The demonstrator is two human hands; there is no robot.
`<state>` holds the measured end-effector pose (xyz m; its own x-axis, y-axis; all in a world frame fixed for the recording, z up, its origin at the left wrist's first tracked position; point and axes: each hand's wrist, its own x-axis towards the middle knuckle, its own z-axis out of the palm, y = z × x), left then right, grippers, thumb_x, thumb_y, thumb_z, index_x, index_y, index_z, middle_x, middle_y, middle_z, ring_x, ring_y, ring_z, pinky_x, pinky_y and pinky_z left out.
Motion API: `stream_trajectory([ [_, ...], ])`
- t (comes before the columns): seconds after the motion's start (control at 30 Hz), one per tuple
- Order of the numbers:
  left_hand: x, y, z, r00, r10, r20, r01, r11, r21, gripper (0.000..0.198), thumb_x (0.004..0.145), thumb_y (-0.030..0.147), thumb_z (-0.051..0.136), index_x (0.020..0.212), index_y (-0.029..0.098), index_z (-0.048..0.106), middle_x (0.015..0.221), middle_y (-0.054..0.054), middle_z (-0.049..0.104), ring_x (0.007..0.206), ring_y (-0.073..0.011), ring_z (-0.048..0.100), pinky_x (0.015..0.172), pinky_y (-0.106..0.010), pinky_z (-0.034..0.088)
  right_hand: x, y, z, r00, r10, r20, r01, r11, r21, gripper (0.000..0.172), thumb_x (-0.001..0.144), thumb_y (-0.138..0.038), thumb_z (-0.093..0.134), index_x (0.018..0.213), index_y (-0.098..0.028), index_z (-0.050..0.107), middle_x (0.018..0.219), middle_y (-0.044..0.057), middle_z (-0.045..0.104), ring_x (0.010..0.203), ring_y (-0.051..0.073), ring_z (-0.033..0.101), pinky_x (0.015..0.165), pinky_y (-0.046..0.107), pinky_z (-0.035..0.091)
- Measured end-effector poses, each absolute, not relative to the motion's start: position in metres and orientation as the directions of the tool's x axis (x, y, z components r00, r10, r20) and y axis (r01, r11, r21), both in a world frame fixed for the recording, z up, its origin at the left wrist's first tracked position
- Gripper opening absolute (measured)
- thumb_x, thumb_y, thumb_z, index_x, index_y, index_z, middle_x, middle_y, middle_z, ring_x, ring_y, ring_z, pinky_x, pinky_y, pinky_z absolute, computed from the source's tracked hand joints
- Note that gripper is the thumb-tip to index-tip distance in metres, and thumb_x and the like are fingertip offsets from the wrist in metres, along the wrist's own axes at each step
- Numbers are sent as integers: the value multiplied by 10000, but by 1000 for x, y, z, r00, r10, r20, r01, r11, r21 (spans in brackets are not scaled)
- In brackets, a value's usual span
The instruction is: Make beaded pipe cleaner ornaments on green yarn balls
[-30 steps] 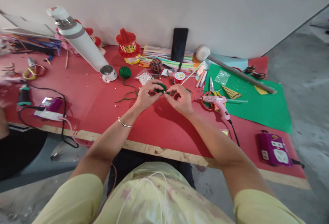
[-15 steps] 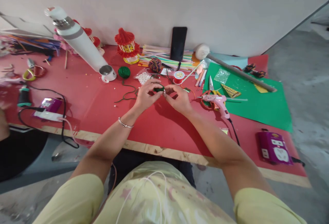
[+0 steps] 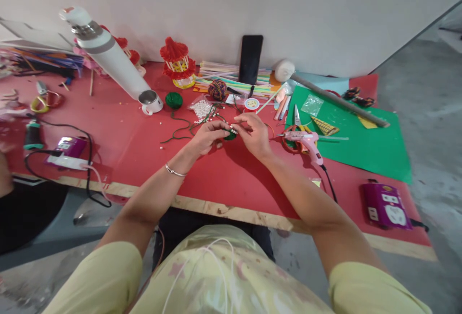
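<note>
Between my hands is a small dark green piece [image 3: 230, 135], apparently of yarn, with white beads [image 3: 233, 129] along its upper edge. My left hand [image 3: 210, 137] pinches its left side between thumb and fingers. The fingertips of my right hand [image 3: 255, 136] are closed at the beaded right edge, and the fingers hide part of it. Loose white pearl beads [image 3: 202, 108] spill from a clear bag just beyond my left hand. A strand of green yarn [image 3: 176, 133] runs over the red table from a green yarn ball [image 3: 173, 100].
A pink glue gun [image 3: 305, 143] lies over scissors [image 3: 296, 117] at right, by green sheet [image 3: 378, 153]. A steel cup [image 3: 150, 102], a tall white bottle [image 3: 108, 56], a red-topped model [image 3: 176, 64] and a phone [image 3: 250, 59] stand behind. Another person's arm [image 3: 5, 174] shows far left.
Both hands have shifted slightly; my left hand has turned and dropped nearer to me, so the row of white beads on the green piece shows. More loose beads are uncovered beyond it.
</note>
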<state>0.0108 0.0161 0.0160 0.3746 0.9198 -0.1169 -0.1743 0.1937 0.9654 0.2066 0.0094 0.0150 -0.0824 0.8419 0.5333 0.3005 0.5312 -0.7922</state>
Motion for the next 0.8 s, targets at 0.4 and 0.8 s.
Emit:
stream_trajectory([
  [0.4, 13, 16, 22, 253, 963, -91, -267, 159, 950, 368, 639, 310, 925, 926, 154, 755, 841, -16, 709, 605, -84, 616, 462, -187, 500, 199, -1, 18, -82, 813, 576, 219, 579, -785, 222, 938, -335, 701, 1140, -270, 636, 1092, 42, 643, 894, 162, 717, 656, 272, 580],
  [0.8, 15, 16, 17, 234, 972, 20, -78, -2, 997, 299, 700, 296, 857, 943, 151, 759, 855, -33, 734, 552, -73, 576, 444, -186, 437, 204, 2, 14, -147, 746, 649, 300, 659, -690, 202, 973, -304, 647, 1174, -278, 640, 1131, 69, 633, 895, 177, 707, 748, 343, 644],
])
